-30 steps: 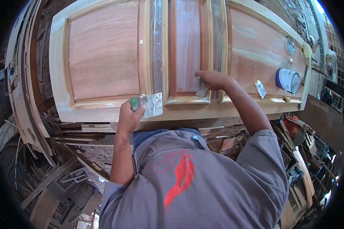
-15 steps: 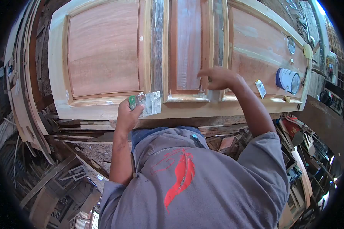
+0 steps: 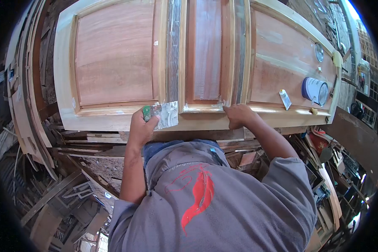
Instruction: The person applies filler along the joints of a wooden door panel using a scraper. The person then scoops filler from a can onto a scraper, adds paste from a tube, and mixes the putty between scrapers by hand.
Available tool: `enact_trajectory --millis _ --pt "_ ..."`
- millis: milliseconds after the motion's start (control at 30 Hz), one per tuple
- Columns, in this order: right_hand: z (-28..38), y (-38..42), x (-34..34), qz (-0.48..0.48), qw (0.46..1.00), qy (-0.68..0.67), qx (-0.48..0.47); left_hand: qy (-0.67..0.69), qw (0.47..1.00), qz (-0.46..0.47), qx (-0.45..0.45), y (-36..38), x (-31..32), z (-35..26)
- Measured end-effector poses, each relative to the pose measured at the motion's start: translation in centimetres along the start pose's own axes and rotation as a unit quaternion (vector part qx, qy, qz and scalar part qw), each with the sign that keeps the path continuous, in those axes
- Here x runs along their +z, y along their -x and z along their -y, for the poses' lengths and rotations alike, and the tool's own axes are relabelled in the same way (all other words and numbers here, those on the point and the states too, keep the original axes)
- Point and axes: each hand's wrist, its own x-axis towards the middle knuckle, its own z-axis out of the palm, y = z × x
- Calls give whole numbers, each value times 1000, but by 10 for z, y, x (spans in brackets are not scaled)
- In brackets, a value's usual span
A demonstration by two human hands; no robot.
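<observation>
My left hand (image 3: 141, 129) grips a putty knife (image 3: 168, 114) with a green handle. Whitish putty covers its broad blade, which is held flat above the near rail of a wooden panelled door (image 3: 92, 123). At the bottom right corner of the door's narrow middle panel (image 3: 208, 54), my right hand (image 3: 239, 116) is closed, its fingertips against the moulding (image 3: 203, 108). Whether anything small is between those fingers is hidden. Whitish patches show on the moulding near that corner.
On the door's right side lie a tipped can (image 3: 314, 90), a small tube (image 3: 285, 99), and a round lid (image 3: 319, 52). Scrap wood (image 3: 77, 201) is piled at the lower left, with more clutter (image 3: 327, 168) on the right. Long boards (image 3: 23, 105) stand at the left.
My right hand has come down and toward me, from above the middle panel's right edge to its bottom corner. My left hand keeps the putty knife in nearly the same spot.
</observation>
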Motion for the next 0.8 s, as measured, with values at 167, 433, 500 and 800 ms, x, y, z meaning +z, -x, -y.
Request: enact_trajectory --millis 167,433,500,800 --pt "-16 -5 0 -16 999 -17 -26 -5 1000 0 10 3 -3 -1" --pt "-9 15 -29 -13 1000 22 5 -1 1000 1 12 8 -10 10" --pt "-8 17 -28 -33 999 19 1 2 1000 3 14 5 -7 12" --pt "-13 10 -10 -19 999 43 14 -7 1000 7 11 5 -3 -3"
